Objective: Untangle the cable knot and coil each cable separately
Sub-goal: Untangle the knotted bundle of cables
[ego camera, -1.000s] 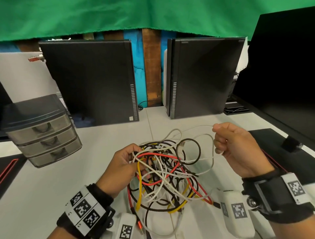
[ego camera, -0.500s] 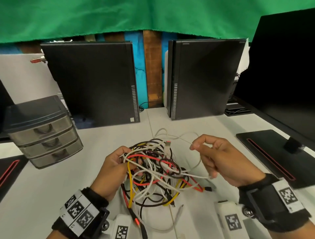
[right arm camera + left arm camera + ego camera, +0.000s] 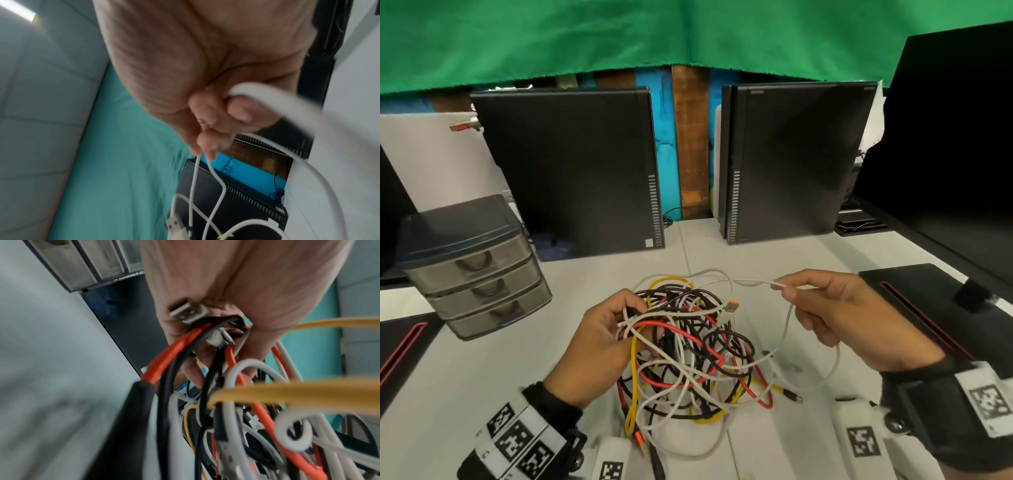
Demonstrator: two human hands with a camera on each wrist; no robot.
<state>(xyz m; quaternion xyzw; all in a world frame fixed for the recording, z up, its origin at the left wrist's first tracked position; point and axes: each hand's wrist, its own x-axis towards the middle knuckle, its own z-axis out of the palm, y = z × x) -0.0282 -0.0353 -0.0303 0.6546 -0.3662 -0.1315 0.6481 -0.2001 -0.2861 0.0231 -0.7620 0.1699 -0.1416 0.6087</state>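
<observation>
Holding cable knot [image 3: 688, 346], pinching white cable [image 3: 787, 325]

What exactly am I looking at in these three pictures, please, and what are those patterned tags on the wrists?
No robot here: a person works with bare hands, wearing wrist bands with printed marker squares and small cameras. The wide picture comes from a camera on the head, looking down at a white table. The other two look along each hand from the wrists.

On the table lies a tangle of cables, white, black, red and yellow. The left hand grips one side of the tangle; its wrist view shows fingers curled round several strands beside a USB plug. The right hand pinches a white cable and draws it sideways out of the tangle.

Behind stand two black computer cases, a small grey drawer unit and a green cloth.
</observation>
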